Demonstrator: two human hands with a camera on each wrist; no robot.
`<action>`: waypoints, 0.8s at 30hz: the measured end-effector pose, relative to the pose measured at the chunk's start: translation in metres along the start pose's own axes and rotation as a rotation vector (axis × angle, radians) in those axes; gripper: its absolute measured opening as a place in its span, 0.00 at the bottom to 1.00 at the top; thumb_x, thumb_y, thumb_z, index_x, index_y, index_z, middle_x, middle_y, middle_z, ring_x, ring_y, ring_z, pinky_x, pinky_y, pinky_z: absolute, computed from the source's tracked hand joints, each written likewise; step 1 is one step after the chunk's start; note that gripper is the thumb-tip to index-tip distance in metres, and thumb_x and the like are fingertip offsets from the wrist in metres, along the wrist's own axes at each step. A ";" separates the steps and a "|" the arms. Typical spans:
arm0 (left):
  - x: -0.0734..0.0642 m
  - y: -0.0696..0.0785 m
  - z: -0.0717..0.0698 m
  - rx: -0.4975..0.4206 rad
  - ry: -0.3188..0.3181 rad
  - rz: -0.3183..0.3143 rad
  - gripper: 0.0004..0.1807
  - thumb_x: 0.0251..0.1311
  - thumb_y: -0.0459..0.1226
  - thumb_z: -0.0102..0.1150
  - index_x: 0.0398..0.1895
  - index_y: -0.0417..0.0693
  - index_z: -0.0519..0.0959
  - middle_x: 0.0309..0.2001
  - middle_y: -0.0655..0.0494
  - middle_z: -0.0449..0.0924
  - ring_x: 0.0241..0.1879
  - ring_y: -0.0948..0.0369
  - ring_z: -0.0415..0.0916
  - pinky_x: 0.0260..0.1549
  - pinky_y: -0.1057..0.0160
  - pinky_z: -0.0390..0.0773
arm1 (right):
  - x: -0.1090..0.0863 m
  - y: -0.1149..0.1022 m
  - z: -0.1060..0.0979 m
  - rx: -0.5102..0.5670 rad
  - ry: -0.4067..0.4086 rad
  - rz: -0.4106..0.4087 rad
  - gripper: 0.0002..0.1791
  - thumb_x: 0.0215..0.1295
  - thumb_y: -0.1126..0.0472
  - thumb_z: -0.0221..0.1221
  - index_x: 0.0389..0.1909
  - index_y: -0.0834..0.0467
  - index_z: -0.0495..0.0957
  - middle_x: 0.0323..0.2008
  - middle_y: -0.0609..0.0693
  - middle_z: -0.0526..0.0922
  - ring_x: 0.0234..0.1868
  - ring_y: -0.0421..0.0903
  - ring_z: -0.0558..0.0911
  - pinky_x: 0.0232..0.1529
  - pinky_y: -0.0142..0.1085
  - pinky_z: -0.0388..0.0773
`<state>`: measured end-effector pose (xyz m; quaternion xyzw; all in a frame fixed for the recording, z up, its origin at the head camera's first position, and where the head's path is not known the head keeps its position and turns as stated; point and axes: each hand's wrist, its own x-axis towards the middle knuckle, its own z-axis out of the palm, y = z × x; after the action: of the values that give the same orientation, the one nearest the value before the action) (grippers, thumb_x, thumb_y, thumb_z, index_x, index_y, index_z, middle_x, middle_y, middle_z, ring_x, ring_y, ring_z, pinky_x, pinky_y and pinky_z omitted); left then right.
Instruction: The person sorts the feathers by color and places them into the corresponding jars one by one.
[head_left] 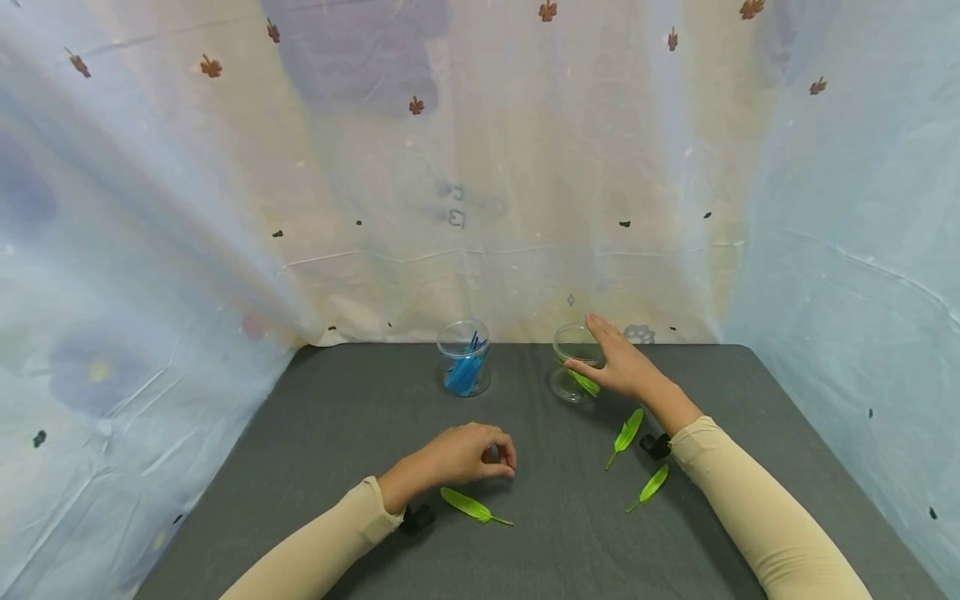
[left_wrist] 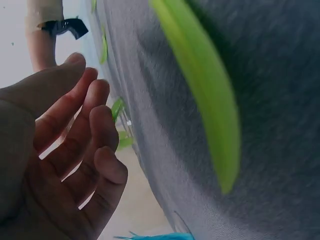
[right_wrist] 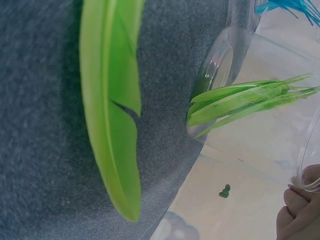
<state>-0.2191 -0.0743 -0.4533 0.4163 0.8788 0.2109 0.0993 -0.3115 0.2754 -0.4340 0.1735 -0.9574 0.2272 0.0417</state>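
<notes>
My right hand (head_left: 621, 362) is spread at the right side of a clear jar (head_left: 566, 385), fingers straight and thumb across its front. In the right wrist view, fingertips (right_wrist: 295, 197) show right at the jar's rim. Several green feathers (right_wrist: 235, 102) lean inside this jar. Lower and to the left, my left hand (head_left: 461, 454) hovers over the table with loosely bent fingers and nothing in them. Just below it lies a green feather (head_left: 467, 505), seen large in the left wrist view. Two more green feathers, one nearer the jar (head_left: 627, 431) and one closer to me (head_left: 652, 485), lie by my right forearm.
A second clear jar (head_left: 444, 350) with blue feathers (head_left: 465, 375) stands to the left near the back edge. Grey cloth covers the table (head_left: 337, 433). Patterned curtains (head_left: 510, 167) hang behind and on both sides. Black wrist cameras (head_left: 656, 447) sit at the cuffs.
</notes>
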 end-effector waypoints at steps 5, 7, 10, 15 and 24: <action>-0.008 0.006 0.007 0.029 -0.058 0.034 0.03 0.71 0.49 0.71 0.40 0.68 0.86 0.38 0.79 0.78 0.29 0.75 0.71 0.28 0.72 0.74 | 0.000 0.000 0.000 0.000 0.003 -0.002 0.64 0.71 0.24 0.58 0.89 0.58 0.39 0.88 0.60 0.40 0.86 0.68 0.43 0.79 0.71 0.47; -0.011 0.009 0.009 0.038 -0.077 0.052 0.03 0.71 0.49 0.71 0.40 0.68 0.86 0.38 0.79 0.78 0.28 0.76 0.70 0.27 0.73 0.73 | -0.001 0.000 0.000 -0.001 0.005 -0.003 0.64 0.71 0.24 0.58 0.89 0.58 0.40 0.88 0.60 0.40 0.86 0.68 0.43 0.79 0.71 0.47; -0.016 0.015 0.011 0.054 -0.107 0.076 0.04 0.70 0.50 0.72 0.39 0.68 0.85 0.37 0.80 0.78 0.27 0.77 0.69 0.26 0.74 0.72 | 0.000 0.000 0.000 -0.006 0.008 -0.008 0.64 0.71 0.24 0.58 0.89 0.59 0.40 0.88 0.60 0.40 0.86 0.68 0.43 0.79 0.71 0.47; -0.020 0.024 0.012 0.107 -0.144 0.113 0.07 0.67 0.53 0.73 0.39 0.70 0.84 0.37 0.81 0.77 0.28 0.79 0.70 0.28 0.76 0.72 | -0.001 -0.001 -0.001 -0.008 0.015 -0.013 0.63 0.71 0.25 0.58 0.88 0.59 0.40 0.88 0.60 0.40 0.86 0.67 0.44 0.79 0.71 0.48; -0.020 0.029 0.017 0.182 -0.171 0.117 0.09 0.64 0.55 0.75 0.37 0.70 0.83 0.36 0.78 0.77 0.34 0.80 0.73 0.34 0.75 0.75 | -0.003 -0.003 -0.003 0.003 0.010 0.000 0.64 0.71 0.25 0.59 0.89 0.59 0.40 0.88 0.60 0.39 0.86 0.68 0.43 0.80 0.71 0.47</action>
<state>-0.1806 -0.0691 -0.4552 0.4904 0.8570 0.0993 0.1232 -0.3076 0.2747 -0.4307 0.1725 -0.9569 0.2292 0.0461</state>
